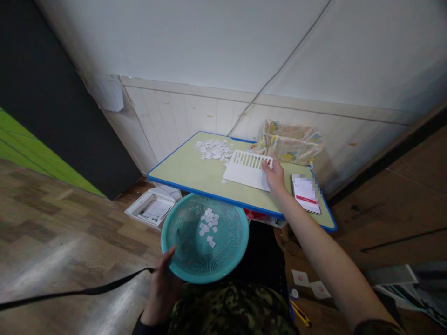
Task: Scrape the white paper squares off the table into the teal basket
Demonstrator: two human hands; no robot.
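Observation:
My left hand (163, 284) grips the near left rim of a round turquoise plastic colander (223, 265), thumb over the edge. Several small white paper pieces (208, 221) lie inside it. The colander is held against the front edge of a small table (181, 172) with a yellow-green top and blue edging. Over the table, my right hand (274, 177) is closed on the right end of a flat white slotted panel (246, 176), its slots along the far side. Left of the panel, a heap of white paper pieces (214, 150) spreads on the tabletop; the panel hides part of it.
A cloth-lined basket (289, 144) stands at the table's back right, and a smartphone (306, 195) lies near the right edge. On the floor are an open white box (150, 208) and a yellow utility knife (300, 314). A cable (275, 74) runs down the wall.

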